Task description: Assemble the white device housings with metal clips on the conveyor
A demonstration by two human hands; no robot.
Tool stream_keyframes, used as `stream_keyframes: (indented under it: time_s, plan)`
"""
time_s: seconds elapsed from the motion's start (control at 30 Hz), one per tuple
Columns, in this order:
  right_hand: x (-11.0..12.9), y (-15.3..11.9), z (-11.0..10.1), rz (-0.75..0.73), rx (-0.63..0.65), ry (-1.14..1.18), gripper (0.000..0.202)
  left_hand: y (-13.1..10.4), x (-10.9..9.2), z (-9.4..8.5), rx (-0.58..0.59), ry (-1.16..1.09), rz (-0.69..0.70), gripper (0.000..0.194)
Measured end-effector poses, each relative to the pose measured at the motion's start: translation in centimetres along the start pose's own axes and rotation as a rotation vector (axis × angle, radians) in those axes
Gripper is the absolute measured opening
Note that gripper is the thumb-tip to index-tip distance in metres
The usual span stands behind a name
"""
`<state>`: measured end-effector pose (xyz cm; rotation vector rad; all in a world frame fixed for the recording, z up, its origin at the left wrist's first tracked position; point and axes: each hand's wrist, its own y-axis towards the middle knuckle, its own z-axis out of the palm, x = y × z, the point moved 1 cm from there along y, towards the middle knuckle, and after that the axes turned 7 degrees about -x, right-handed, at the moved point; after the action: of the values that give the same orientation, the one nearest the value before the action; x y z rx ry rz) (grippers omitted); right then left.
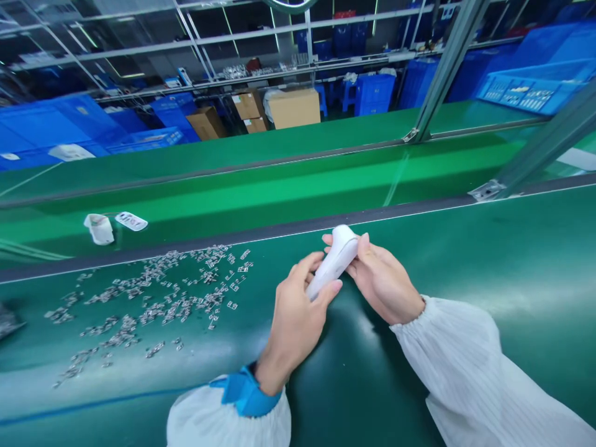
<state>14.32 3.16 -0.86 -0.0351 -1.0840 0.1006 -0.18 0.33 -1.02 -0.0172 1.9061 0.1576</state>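
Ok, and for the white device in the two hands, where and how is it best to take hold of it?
Probably by the long lower part of the white device, from the near left, thumb and fingers on opposite sides, as the left hand does. That part is narrow and slants toward that hand; the rounded head points away, nearer the right hand.

handheld device (331, 266): smooth plastic | small parts (185, 307): shiny metal | worktop (484, 267): smooth, glossy | sleeves (465, 354): crinkled cloth

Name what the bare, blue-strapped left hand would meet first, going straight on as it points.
The curved white plastic device that the left hand holds; past it, perhaps the long dark edge strip, though depth is unclear.
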Motion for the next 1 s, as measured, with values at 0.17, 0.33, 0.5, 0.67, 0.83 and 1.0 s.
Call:
stream_keyframes:
  time_s: [0.17, 0.33, 0.5, 0.67, 0.83, 1.0]
  plan:
    - [-0.9, -0.2, 0.2, 0.112, -0.001, 0.174, 0.042, -0.5, -0.4, 0.2, -0.098, 0.478, 0.492, 0.020]
    - [-1.3, -0.1, 0.2, 0.155, 0.006, 0.181, 0.047, -0.6, -0.9, 0.1, -0.064, 0.468, 0.502, 0.011]
    - [-1.1, 0.3, -0.1, 0.142, 0.026, 0.226, 0.043, -0.6, -0.1, 0.2, -0.061, 0.538, 0.539, 0.020]
    - [-1.4, 0.3, -0.2, 0.158, 0.012, 0.224, 0.045, -0.6, -0.1, 0.1, -0.069, 0.420, 0.404, 0.026]
    - [-1.9, -0.3, 0.2, 0.206, 0.094, 0.179, 0.043, -0.2, -1.0, -0.8, 0.219, -0.160, -0.395, 0.066]
    - [-2.2, -0.9, 0.6, 0.157, 0.080, 0.117, 0.035, 0.0, -1.7, -1.0, 0.370, -0.421, -0.515, 0.051]
